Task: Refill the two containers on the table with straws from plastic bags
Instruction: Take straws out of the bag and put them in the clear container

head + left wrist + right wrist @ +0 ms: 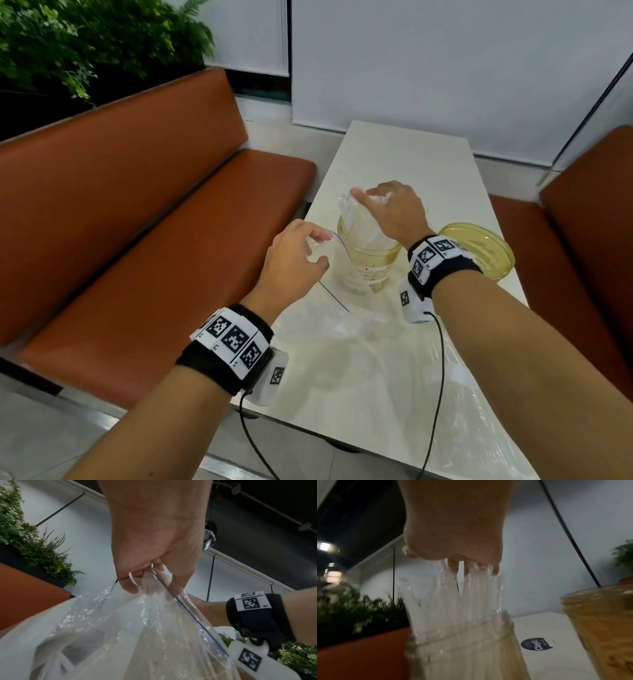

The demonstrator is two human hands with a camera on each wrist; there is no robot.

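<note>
I see a pale cream rectangular tabletop [404,154] running away from me between two orange bench seats. Two yellowish transparent containers stand on it side by side: the left container [368,263] holds a bundle of clear straws [359,222] upright, and the right container [479,250] stands near the right edge. A clear plastic bag [359,329] lies crumpled on the near part, its upper edge lifted.

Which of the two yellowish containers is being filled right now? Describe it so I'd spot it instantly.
Start at the pale table between the orange benches. Two yellowish see-through containers stand on it, and the one being filled stands nearer the left bench. Unlike its wider neighbour, it has a bundle of clear straws sticking up out of it, with the right hand gripping their tops.
</note>
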